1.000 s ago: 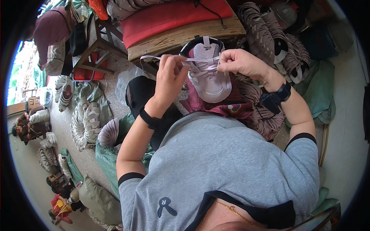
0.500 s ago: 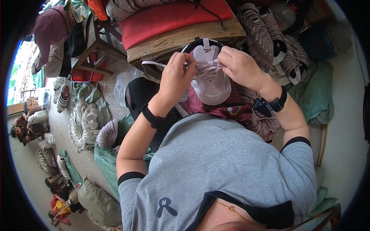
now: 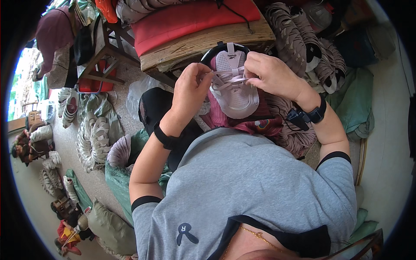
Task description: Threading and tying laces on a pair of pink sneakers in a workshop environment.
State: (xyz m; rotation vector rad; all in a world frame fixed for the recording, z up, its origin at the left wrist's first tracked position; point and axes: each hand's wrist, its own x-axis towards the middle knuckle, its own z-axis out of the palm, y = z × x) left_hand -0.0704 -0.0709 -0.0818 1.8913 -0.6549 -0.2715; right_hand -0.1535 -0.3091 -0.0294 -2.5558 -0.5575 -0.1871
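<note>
A pale lilac shoe upper (image 3: 236, 104) with a dark collar lies in front of me, its toe toward my body and its tongue toward the wooden bench. Pale shoelace (image 3: 227, 80) crosses its eyelets in several rows. My left hand (image 3: 193, 82) is closed at the upper's left edge, pinching one part of the lace, which runs taut toward the middle. On the other side my right hand (image 3: 271, 76) pinches lace near the right eyelets, thumb and forefinger together. Curled fingers hide the lace ends. Striped dark pink cloth (image 3: 214, 115) lies under the upper.
Beyond the upper stands a wooden bench (image 3: 203, 47) with a red cover (image 3: 195, 21). Bundled shoe uppers (image 3: 288, 39) are stacked at the right, more (image 3: 93, 141) on the floor at left. A wooden stool (image 3: 102, 56) stands far left. Other people (image 3: 69, 236) sit at lower left.
My left hand has moved slightly left and down, away from the tongue. The lace between the hands now shows more clearly, and the loop beyond my left hand is out of sight.
</note>
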